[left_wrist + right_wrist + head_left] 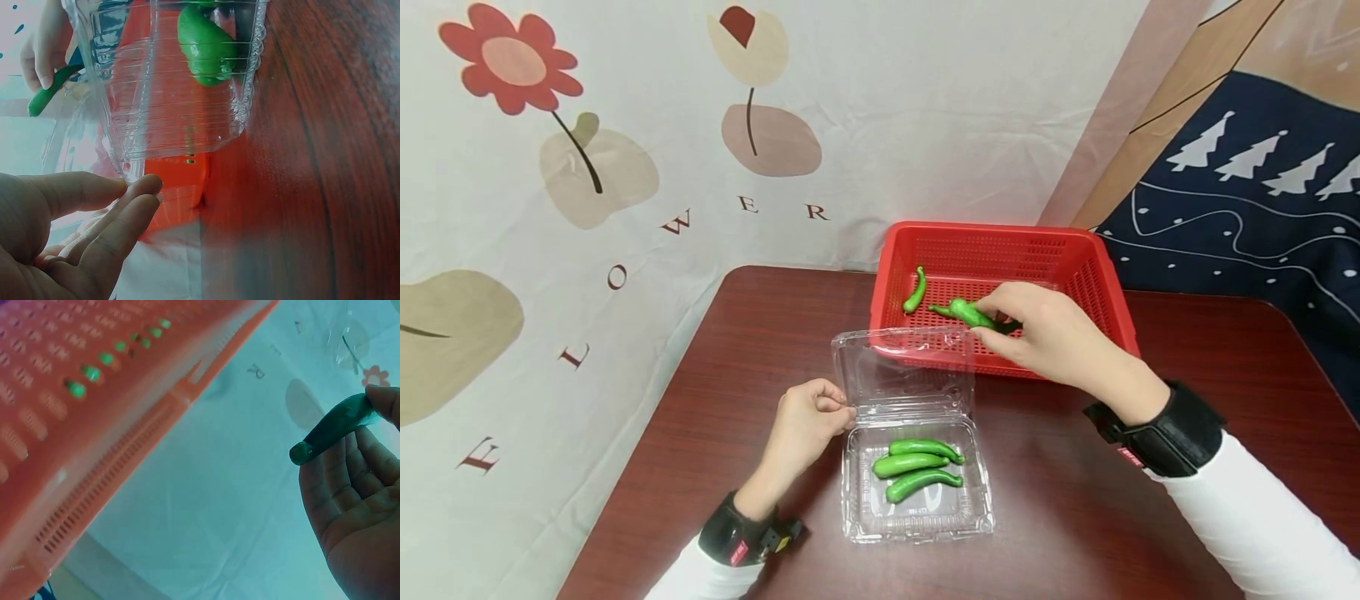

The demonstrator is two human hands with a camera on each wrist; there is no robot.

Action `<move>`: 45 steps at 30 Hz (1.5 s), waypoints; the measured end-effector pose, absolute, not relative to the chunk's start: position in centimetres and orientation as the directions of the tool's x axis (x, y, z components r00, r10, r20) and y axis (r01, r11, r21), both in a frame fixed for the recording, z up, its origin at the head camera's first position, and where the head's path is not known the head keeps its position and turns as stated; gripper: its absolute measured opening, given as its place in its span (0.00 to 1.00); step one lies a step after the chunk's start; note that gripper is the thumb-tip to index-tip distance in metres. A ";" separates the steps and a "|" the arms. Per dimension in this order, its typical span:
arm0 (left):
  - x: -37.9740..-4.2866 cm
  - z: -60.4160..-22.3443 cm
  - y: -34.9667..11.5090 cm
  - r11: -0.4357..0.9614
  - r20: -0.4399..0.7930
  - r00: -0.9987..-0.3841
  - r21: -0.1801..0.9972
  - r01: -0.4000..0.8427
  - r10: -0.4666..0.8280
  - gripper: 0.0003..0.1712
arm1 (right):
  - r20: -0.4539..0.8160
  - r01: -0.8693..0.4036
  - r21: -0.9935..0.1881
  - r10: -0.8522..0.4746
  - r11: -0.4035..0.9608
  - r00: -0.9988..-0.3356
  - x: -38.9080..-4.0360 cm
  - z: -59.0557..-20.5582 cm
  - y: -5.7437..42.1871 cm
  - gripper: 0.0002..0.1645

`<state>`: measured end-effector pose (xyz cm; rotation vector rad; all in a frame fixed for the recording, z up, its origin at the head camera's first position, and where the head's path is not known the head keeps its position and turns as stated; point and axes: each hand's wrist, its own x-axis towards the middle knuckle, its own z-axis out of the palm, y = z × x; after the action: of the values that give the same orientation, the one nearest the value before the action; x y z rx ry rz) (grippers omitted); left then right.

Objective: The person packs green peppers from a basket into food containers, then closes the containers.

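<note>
My right hand pinches a green chili pepper between thumb and fingers, above the near part of the red basket. In the right wrist view that pepper sticks out past the fingertips. At the hinge's left end, my left hand pinches the edge of a clear plastic clamshell box, as the left wrist view also shows with the thumb and fingers. The box's lid stands raised. Inside the box, 3 green peppers lie side by side.
Another green pepper lies in the basket's left part; the right hand partly hides what lies near it. The basket stands at the back of the dark red wooden table, behind the box. A printed cloth hangs behind the table.
</note>
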<state>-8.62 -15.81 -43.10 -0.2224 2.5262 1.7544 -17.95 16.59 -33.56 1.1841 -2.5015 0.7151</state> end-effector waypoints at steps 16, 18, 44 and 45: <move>-8.5 -43.1 -15.8 0.340 -0.132 -0.987 0.927 -0.155 -0.089 0.08 | 0.431 -0.833 -0.313 -0.713 0.457 -0.553 -13.8 -37.1 14.0 0.16; -8.5 -43.1 -15.8 0.343 -0.128 -0.988 0.927 -0.151 -0.088 0.08 | 0.432 -0.840 -0.313 -0.721 0.443 -0.541 -13.3 -37.5 13.7 0.15; -8.6 -43.1 -15.8 0.343 -0.128 -0.988 0.927 -0.150 -0.085 0.08 | 0.260 -0.919 -0.301 -0.905 0.255 -0.337 -8.5 -43.3 10.7 0.13; -8.6 -43.1 -15.8 0.343 -0.129 -0.988 0.927 -0.151 -0.085 0.08 | 0.238 -0.919 -0.300 -0.913 0.254 -0.331 -8.4 -43.4 10.7 0.13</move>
<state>-8.62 -15.77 -43.11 -0.2219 2.5269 1.7542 -8.43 10.71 -43.38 1.8086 -2.4760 0.6105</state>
